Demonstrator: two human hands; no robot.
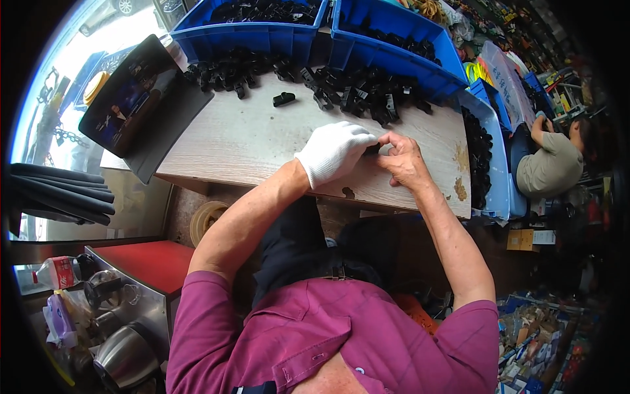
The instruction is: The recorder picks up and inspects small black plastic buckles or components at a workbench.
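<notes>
My left hand (335, 154), in a white glove, is closed above the front part of the wooden worktable (249, 134). Between its fingertips and those of my bare right hand (405, 163) is a small black plastic part (372, 150), mostly covered by the fingers. My right thumb and forefinger are pinched on it from the other side. Farther back lie a pile of similar black parts (357, 92) and another heap (230, 69). One single black part (284, 99) lies apart from them.
Two blue bins (256, 39) (394, 56) of black parts line the table's back. A light blue bin (500, 164) stands at its right edge. A tablet (128, 98) leans at the left. Another person (551, 161) sits at far right; a metal kettle (125, 358) is lower left.
</notes>
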